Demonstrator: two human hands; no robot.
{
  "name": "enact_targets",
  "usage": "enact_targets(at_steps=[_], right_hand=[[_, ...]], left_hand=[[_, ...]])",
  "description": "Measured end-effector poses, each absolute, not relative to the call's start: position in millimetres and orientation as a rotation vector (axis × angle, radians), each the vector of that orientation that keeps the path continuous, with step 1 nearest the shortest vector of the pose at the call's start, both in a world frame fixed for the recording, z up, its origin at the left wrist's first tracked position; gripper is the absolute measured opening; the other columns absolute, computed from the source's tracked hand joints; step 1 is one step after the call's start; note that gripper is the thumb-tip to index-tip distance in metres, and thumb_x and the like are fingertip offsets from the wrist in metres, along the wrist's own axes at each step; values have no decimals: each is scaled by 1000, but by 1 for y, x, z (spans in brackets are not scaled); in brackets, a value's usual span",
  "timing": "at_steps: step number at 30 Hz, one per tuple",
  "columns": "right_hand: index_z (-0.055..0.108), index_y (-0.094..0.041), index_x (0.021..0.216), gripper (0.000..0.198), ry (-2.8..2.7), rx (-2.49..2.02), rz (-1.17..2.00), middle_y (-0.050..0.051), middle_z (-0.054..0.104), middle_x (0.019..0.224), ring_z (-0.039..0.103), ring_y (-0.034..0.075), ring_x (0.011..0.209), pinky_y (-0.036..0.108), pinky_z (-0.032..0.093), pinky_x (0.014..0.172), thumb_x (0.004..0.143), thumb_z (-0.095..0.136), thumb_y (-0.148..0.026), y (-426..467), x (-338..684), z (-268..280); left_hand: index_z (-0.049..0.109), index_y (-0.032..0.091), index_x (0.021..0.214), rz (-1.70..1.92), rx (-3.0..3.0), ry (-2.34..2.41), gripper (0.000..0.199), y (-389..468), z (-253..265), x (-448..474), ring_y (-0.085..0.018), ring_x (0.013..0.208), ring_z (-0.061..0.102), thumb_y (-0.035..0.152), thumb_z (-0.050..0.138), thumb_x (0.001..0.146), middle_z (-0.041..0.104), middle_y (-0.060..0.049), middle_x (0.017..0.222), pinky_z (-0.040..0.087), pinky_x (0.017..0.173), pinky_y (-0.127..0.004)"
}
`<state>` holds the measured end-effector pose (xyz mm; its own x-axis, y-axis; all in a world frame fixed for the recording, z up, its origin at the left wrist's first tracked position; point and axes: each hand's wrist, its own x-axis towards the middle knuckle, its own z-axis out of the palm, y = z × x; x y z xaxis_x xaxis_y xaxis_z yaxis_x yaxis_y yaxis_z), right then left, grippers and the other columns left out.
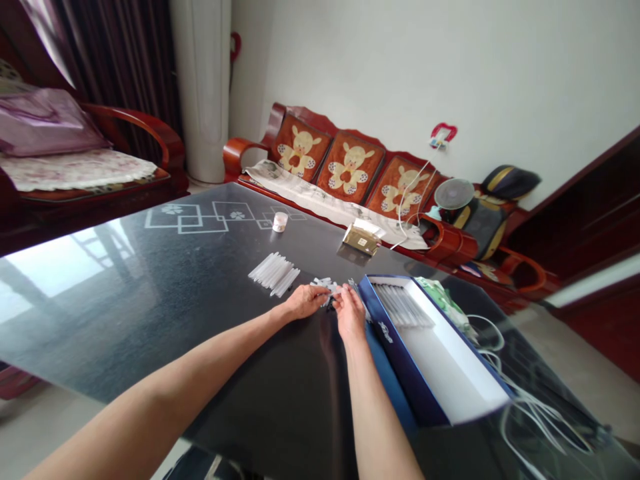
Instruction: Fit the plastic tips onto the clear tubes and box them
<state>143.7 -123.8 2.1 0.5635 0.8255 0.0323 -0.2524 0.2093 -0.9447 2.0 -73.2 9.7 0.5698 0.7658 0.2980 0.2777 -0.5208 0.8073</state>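
My left hand (306, 301) is closed, its fingertips pinched together over a small heap of white pieces (321, 283). Close beside it, my right hand (350, 313) is also closed, with thumb and fingers brought together at the heap's right side. What either hand pinches is too small to make out. To the left of the hands lies a row of slim white tubes (274, 273), side by side on the table. Just right of my right hand stands an open blue box (445, 380) with a white inside. Several slim clear tubes (403, 305) lie at its far end.
On the dark glossy table (190, 293) stand a small round white container (280, 222) and a gold tissue pack (362, 239). White cables (530, 400) and a green-white packet (445, 303) lie right of the box. A cushioned wooden sofa (345, 170) stands beyond.
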Motion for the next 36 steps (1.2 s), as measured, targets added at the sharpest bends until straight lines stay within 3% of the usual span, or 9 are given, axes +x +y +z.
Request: enact_targets(at_steps=[8, 17, 21, 26, 29, 36], right_hand=[[61, -20, 98, 40, -623, -1105, 817, 3, 70, 94, 65, 14, 76, 23, 49, 63, 66, 73, -39, -130, 141, -1], [64, -20, 99, 41, -669, -1146, 801, 4, 72, 95, 65, 17, 84, 24, 48, 65, 67, 73, -43, -130, 143, -20], [65, -21, 99, 40, -641, -1109, 798, 3, 72, 97, 66, 17, 83, 24, 49, 64, 67, 73, -43, -124, 147, -19], [64, -21, 96, 40, -598, -1033, 820, 5, 73, 95, 67, 18, 79, 26, 51, 62, 63, 76, -39, -124, 149, -12], [63, -20, 94, 41, -582, -1010, 851, 4, 73, 91, 68, 17, 77, 25, 52, 62, 61, 78, -38, -128, 150, -8], [65, -19, 99, 47, -568, -997, 795, 2, 72, 85, 67, 15, 74, 25, 52, 64, 60, 79, -40, -122, 153, 4]], left_hand=[[69, 17, 109, 868, 2083, 795, 34, -84, 3, 3, -16, 70, 62, 29, 46, 88, 69, -1, 73, 45, 66, -23], [69, 16, 79, 798, 2371, 883, 29, -81, 9, 13, -12, 61, 56, 28, 45, 90, 64, -2, 66, 38, 60, -21], [67, 16, 73, 779, 2503, 892, 31, -77, 18, 20, -13, 63, 58, 27, 44, 90, 64, -4, 66, 41, 61, -21], [68, 13, 77, 660, 2850, 900, 28, -79, 41, 19, -18, 72, 62, 16, 42, 87, 66, -10, 77, 48, 70, -27], [69, 13, 86, 484, 2978, 924, 28, -82, 55, 19, -21, 77, 64, 19, 42, 88, 68, -13, 83, 50, 72, -29], [70, 26, 101, 473, 2868, 1105, 34, -68, 67, 28, -22, 85, 67, 30, 36, 94, 71, -7, 90, 50, 78, -34]])
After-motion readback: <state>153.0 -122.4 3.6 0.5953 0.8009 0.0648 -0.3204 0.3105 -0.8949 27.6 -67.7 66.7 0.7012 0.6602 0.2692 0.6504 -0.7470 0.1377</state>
